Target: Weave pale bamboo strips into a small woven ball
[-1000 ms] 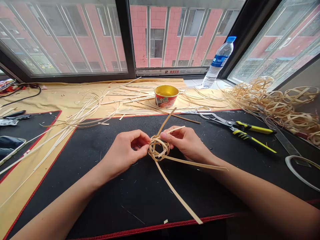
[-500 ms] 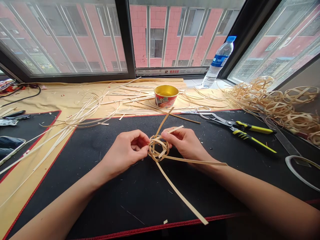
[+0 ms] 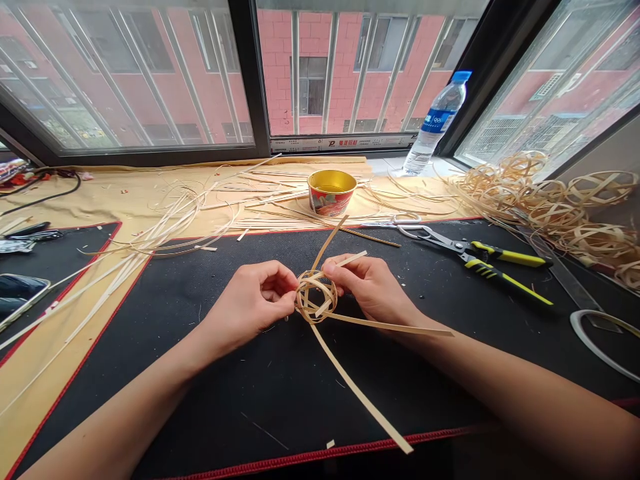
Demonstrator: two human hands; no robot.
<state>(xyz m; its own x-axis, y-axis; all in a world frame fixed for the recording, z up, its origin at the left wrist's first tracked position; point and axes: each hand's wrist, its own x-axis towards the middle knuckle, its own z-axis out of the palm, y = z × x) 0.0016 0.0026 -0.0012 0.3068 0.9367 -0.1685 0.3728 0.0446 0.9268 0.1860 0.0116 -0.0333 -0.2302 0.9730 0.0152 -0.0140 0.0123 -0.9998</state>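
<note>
A small open ball of woven pale bamboo strips (image 3: 315,297) sits just above the black mat, held between my hands. My left hand (image 3: 253,300) pinches its left side with curled fingers. My right hand (image 3: 370,287) grips its upper right side between thumb and fingers. Several long flat strips stick out of the ball: one points up and away, one runs right under my right wrist, and one (image 3: 363,393) slants down toward the mat's near edge. Part of the weave is hidden behind my fingers.
The black mat (image 3: 280,400) has a red edge. Beyond it are a painted cup (image 3: 330,192), loose strips on a yellow cloth (image 3: 175,213), and a plastic water bottle (image 3: 435,127). Yellow-handled shears (image 3: 480,260), a metal ruler (image 3: 563,273) and a heap of woven balls (image 3: 545,207) lie right.
My hands and the ball have barely moved. The long lower strip has swung slightly to the right, and the view has shifted a little.
</note>
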